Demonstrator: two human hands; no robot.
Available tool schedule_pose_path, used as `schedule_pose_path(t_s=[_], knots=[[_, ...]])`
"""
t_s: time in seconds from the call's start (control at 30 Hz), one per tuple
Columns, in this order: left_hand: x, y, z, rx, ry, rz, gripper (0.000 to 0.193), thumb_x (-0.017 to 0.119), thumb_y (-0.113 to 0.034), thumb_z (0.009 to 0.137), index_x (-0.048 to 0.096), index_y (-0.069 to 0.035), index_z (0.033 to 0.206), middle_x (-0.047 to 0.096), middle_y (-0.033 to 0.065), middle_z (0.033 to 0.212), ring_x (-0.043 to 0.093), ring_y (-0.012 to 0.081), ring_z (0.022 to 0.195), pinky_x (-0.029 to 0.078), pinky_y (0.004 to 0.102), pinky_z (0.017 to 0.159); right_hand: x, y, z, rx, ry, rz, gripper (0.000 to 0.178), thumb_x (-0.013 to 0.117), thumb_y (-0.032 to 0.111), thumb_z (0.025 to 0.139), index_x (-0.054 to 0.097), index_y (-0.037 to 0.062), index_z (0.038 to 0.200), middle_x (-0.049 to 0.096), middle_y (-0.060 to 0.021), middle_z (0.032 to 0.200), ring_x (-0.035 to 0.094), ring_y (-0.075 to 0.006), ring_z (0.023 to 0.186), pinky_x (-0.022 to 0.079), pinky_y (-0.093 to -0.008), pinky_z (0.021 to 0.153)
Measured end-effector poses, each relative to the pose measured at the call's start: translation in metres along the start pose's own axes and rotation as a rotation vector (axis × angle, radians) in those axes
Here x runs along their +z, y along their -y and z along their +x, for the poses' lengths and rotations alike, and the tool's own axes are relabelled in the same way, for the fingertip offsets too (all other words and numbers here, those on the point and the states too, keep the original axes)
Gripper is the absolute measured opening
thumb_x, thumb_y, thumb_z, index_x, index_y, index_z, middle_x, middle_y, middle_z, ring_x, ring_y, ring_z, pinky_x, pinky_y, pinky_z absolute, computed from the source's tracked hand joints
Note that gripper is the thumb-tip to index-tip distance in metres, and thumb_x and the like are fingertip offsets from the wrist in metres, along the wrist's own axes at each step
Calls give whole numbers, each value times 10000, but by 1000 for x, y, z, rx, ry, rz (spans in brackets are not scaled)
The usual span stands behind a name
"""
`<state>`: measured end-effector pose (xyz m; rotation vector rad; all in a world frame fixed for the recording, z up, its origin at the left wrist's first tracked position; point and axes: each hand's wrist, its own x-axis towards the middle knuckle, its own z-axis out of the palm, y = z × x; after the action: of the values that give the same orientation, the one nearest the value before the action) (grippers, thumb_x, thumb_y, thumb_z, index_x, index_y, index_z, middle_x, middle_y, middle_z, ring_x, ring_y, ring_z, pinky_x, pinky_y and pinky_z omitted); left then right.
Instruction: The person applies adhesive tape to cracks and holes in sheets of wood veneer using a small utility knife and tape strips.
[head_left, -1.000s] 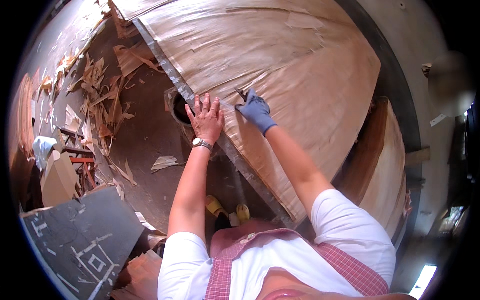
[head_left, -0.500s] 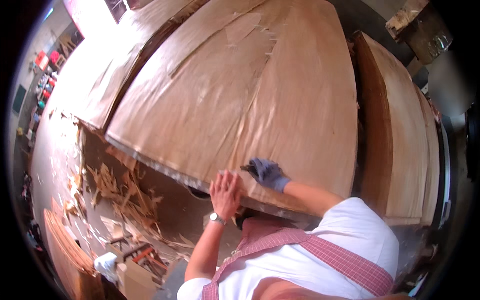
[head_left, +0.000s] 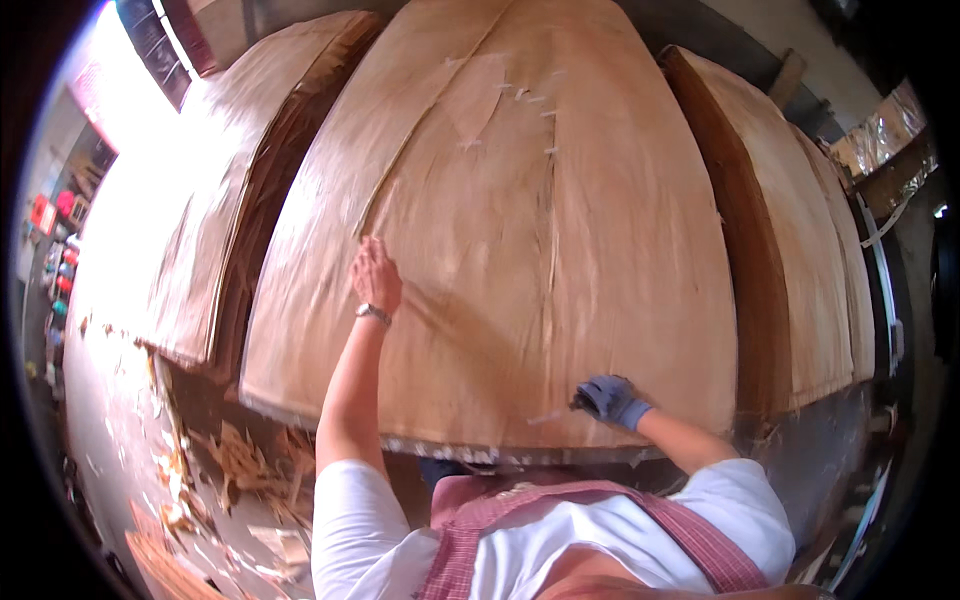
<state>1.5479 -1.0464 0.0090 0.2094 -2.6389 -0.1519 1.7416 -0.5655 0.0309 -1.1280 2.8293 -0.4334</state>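
A wide sheet of light-brown wood veneer (head_left: 640, 250) tops the stack in front of me. My left hand (head_left: 376, 277), bare with a wristwatch, lies on its left part, fingers stretched out at the lower end of a long raised split (head_left: 408, 148). Near the front edge, right of centre, my right hand (head_left: 612, 402) wears a blue-grey glove. It is closed around a small dark tool (head_left: 579, 402), whose kind I cannot make out. Just left of it is a short whitish strip (head_left: 544, 417). A second seam (head_left: 551, 250) runs down the middle, with several pale tape pieces near its top.
Another veneer stack (head_left: 205, 200) stands to the left and a further one (head_left: 790, 230) to the right, with narrow gaps between. Torn veneer scraps (head_left: 245, 465) litter the floor at lower left. A strip-edged wood pile (head_left: 165, 560) sits at the bottom left.
My left hand has moved from the front edge up and left across the sheet. My right hand has shifted right, away from the left one. The view has shifted too.
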Motion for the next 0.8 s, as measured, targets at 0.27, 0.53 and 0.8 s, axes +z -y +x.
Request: schedule_pose_path(t_s=[0.27,0.53,0.8], knots=[[40,40,102,-94,290,-17,142,536,-197,878,654,-120,891,689,107,1007,639,281,979,387,504,954,-13,15,43,577,206,196,269,616,331,885,600,71,948,668,-172,819,650,-379,757,512,-457,644],[-76,-48,-139,-446,1164,-1532,317,796,-179,782,577,-57,977,587,-7,774,562,87,694,488,258,599,-33,-44,355,957,-520,1054,390,524,423,973,601,60,1092,677,-51,820,658,-157,663,486,-286,543],[-145,-95,-215,685,1812,-1648,337,641,-287,911,614,-21,1116,681,131,962,640,204,893,504,351,803,-33,-125,377,938,-439,772,427,546,459,937,585,59,1083,681,-106,735,652,-194,605,503,-365,562]])
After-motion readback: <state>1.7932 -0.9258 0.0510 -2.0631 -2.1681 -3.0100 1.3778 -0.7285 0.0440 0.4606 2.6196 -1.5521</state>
